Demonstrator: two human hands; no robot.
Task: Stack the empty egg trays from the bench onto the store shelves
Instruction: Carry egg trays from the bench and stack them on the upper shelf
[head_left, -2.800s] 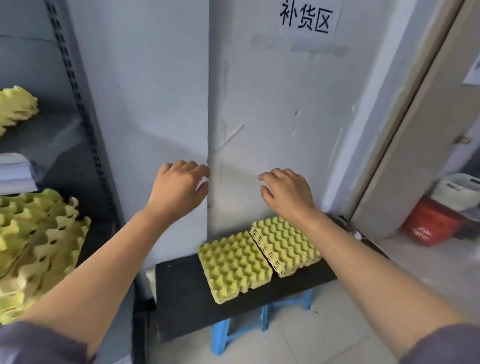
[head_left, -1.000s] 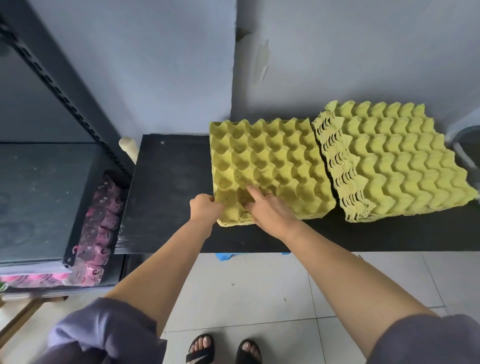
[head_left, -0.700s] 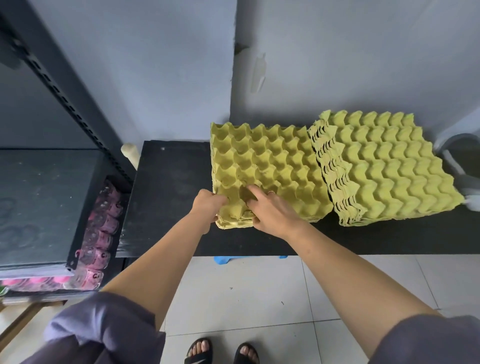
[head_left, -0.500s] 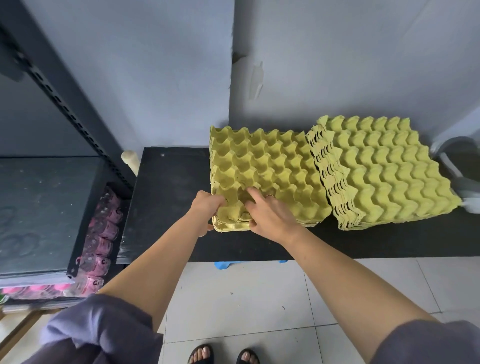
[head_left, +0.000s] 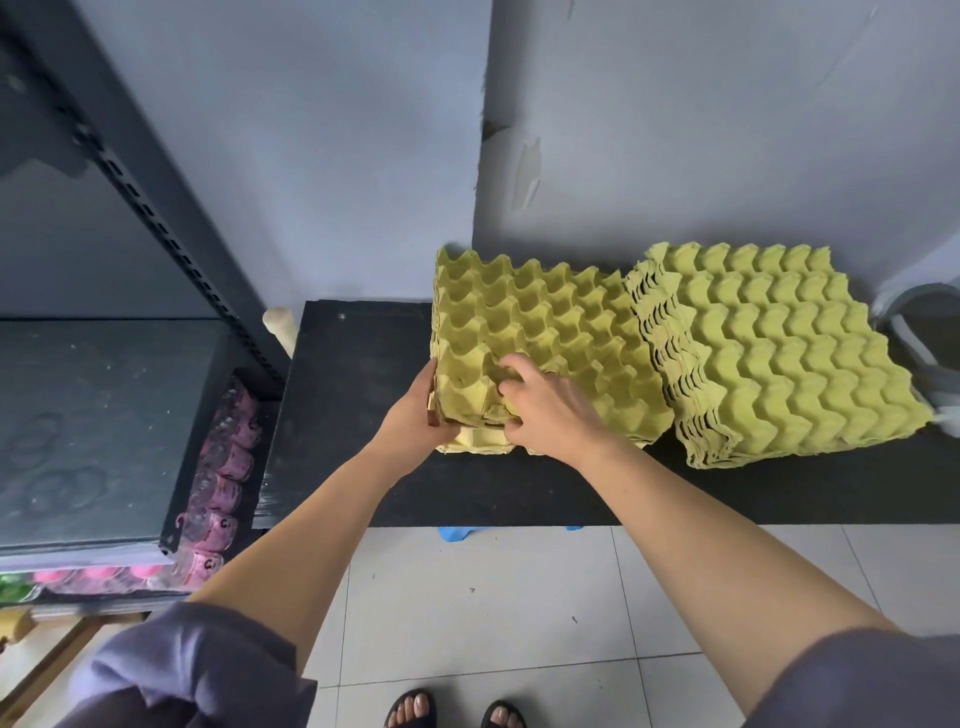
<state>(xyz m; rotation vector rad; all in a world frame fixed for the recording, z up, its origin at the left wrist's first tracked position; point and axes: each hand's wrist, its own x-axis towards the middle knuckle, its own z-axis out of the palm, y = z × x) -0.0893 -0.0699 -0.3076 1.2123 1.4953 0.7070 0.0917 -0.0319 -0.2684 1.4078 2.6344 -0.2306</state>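
Left hand (head_left: 413, 418) and right hand (head_left: 553, 410) grip the egg trays' (head_left: 563, 319) 7 o'clock corner on a black desk (head_left: 358, 395) by a wall (head_left: 311, 156).

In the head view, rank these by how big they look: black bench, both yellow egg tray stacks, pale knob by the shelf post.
1. black bench.
2. right tray stack and left tray stack: near alike; the right pile is taller, thus nearer the camera, so unranked.
3. pale knob.

Arms outstretched, left grip (head_left: 411, 422) and right grip (head_left: 551, 411) curled on one tray stack (head_left: 563, 319)
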